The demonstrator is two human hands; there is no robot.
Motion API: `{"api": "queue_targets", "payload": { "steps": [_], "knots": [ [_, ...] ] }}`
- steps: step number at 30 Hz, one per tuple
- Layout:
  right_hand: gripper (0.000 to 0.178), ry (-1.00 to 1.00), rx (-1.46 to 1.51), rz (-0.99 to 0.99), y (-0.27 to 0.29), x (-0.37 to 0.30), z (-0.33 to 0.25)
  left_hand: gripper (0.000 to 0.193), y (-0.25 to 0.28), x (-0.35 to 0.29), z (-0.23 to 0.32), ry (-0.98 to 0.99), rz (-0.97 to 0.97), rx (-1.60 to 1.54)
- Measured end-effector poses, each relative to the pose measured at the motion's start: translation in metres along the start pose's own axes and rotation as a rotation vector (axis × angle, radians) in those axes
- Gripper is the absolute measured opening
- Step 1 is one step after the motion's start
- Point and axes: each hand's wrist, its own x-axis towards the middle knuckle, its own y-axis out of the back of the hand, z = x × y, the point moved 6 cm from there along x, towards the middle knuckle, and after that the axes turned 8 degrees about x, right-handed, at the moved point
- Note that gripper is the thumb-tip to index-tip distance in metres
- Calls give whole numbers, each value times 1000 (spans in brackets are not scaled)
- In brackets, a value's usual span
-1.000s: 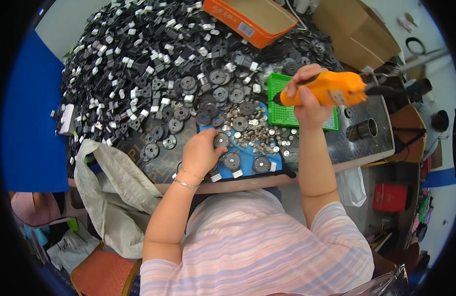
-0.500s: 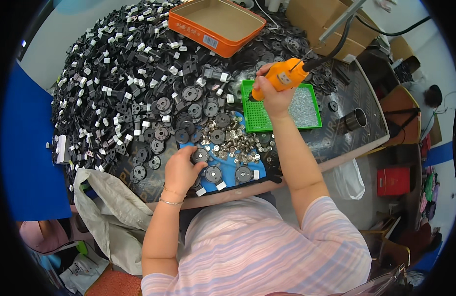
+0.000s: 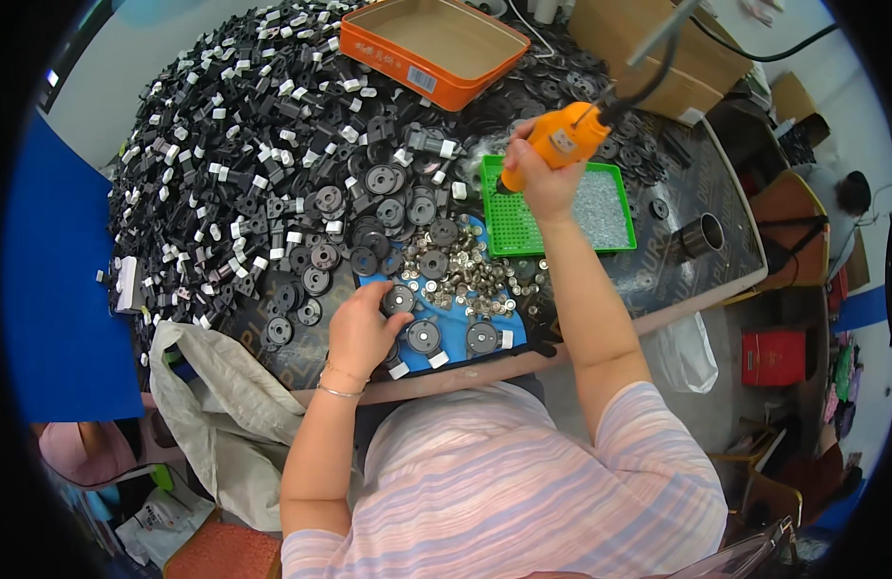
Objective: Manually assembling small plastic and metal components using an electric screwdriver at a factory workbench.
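My right hand [image 3: 547,183] is wrapped round an orange electric screwdriver [image 3: 568,135]. Its dark tip points down at the perforated left half of a green tray [image 3: 600,249], whose right half holds many small silvery pieces. My left hand [image 3: 362,326] rests at the near edge of a blue mat [image 3: 446,317], thumb and fingers closed about a black round disc part [image 3: 399,299]. Beside it on the mat lie two black discs with white tabs, a middle one [image 3: 424,336] and a right one [image 3: 482,338]. Small round metal pieces [image 3: 470,280] are heaped behind them.
A large heap of black parts with white tabs [image 3: 263,145] covers the table's left and back. An orange tin box [image 3: 446,58] stands at the back, cardboard boxes [image 3: 649,48] behind right. A metal cup [image 3: 702,234] lies near the right edge; pale cloth [image 3: 214,405] hangs front left.
The whole view has shifted slightly. Both hands keep nearly the same places: the left at the disc, the right with the screwdriver over the green tray.
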Motion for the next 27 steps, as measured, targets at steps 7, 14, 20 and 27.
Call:
{"api": "queue_targets", "payload": {
  "steps": [7, 14, 20, 27],
  "knots": [
    [18, 24, 245, -149, -22, -13, -57, 59, 22, -20, 7, -206, 213, -91],
    [25, -279, 262, -506, -81, -94, -56, 57, -1, -32, 23, -235, 0, 21],
    [24, -190, 96, -698, -105, -109, -44, 48, -8, -31, 19, -216, 30, 57],
    [21, -230, 120, -670, -108, -113, -35, 45, -8, -30, 21, -193, 37, 36]
  ]
}}
